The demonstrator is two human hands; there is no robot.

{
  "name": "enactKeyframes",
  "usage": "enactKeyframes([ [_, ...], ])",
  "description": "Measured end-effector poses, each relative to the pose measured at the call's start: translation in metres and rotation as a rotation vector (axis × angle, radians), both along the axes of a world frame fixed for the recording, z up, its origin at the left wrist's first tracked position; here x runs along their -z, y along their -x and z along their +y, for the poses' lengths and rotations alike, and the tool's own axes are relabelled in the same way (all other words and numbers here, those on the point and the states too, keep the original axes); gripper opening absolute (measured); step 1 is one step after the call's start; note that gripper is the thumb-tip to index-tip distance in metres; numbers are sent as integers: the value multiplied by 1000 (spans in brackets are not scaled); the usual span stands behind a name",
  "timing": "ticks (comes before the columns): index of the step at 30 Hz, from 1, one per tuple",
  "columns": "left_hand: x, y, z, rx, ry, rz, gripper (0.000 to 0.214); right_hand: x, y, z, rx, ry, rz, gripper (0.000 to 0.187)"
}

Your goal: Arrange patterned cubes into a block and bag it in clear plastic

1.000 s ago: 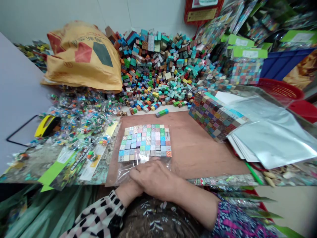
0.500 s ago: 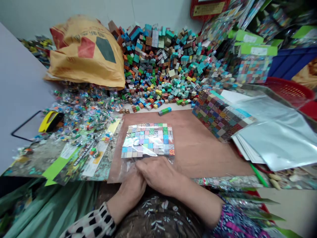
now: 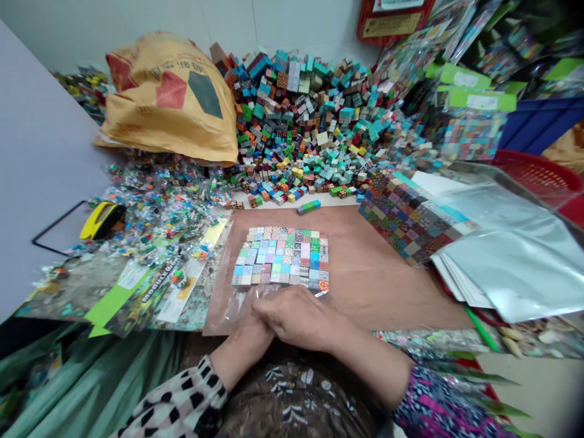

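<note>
1. My right hand [image 3: 296,316] lies across my left hand [image 3: 249,340] at the near edge of the brown board [image 3: 374,274]. Both press down on the loose mouth of the clear bag [image 3: 237,307].
2. The fingers are curled low on the plastic, but I cannot tell whether they pinch it or only rest on it.
3. The grid of cubes [image 3: 283,264] sits flat inside that bag at 12 o'clock, just beyond my knuckles. Its rows look even, with no gap that I can see.
4. So the filling looks done to me. The bag's mouth is slack and crumpled under my hands, and I judge it unsealed.
5. Farther out at 12 o'clock rises the heap of loose cubes [image 3: 310,134], with one small green-blue piece [image 3: 309,207] alone at the board's far edge.
6. At 11 o'clock slumps the yellow sack [image 3: 173,97]. At 10 o'clock a litter of small packets [image 3: 159,207] surrounds a yellow tool [image 3: 98,220].
7. At 1 o'clock a second block of cubes [image 3: 406,219] leans on a stack of silver bags [image 3: 511,249] — apart from my bag, not touching it.
</note>
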State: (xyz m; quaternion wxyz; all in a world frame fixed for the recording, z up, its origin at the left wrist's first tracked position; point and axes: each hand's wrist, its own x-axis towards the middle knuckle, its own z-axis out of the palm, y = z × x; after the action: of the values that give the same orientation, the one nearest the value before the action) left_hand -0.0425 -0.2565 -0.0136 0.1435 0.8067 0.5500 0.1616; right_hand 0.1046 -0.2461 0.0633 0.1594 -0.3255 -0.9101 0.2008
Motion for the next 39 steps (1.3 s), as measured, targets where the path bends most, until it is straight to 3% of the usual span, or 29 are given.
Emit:
enactKeyframes([
  [3, -15, 7, -10, 118, -2, -13, 23, -4, -5, 2, 23, -29, -10, 14],
  [5, -29, 16, -23, 281, -58, -25, 27, -5, -11, 2, 63, -69, -28, 15],
  [7, -40, 28, -37, 462, -216, -26, 30, -5, -18, 1, 120, -110, -43, 13],
  [9, -47, 41, -49, 516, -413, -5, 32, -6, -24, 0, 180, -137, -50, 13],
  [10, -47, 47, -52, 466, -497, 23, 31, -6, -27, 0, 206, -145, -55, 13],
  [12, -44, 52, -54, 226, -636, 91, 27, -7, -29, 0, 253, -165, -68, 15],
  [15, -36, 48, -45, -54, -617, 201, 30, -6, -26, -6, 319, -249, -69, 16],
  [19, -32, 39, -32, -117, -352, 293, 18, 5, -17, -34, 452, -527, 62, 20],
  [21, -32, 39, -30, -132, -308, 301, 24, 18, -13, -51, 331, -619, 180, 25],
  [23, -32, 40, -30, -144, -310, 325, 32, 35, -7, -62, 159, -535, 215, 25],
  [27, -32, 44, -32, -123, -375, 359, 44, 63, 12, -52, 237, -161, 174, 34],
  [30, -31, 46, -33, -96, -442, 335, 47, 68, 25, -28, 173, 54, 212, 31],
  [33, -31, 49, -34, -50, -444, 293, 46, 65, 34, -10, 180, 156, 279, 28],
  [35, -33, 50, -34, -51, -368, 285, 44, 65, 38, -4, 233, 180, 294, 28],
  [39, -43, 47, -30, -235, -21, 398, 26, 72, 43, -2, 260, 188, 344, 28],
])
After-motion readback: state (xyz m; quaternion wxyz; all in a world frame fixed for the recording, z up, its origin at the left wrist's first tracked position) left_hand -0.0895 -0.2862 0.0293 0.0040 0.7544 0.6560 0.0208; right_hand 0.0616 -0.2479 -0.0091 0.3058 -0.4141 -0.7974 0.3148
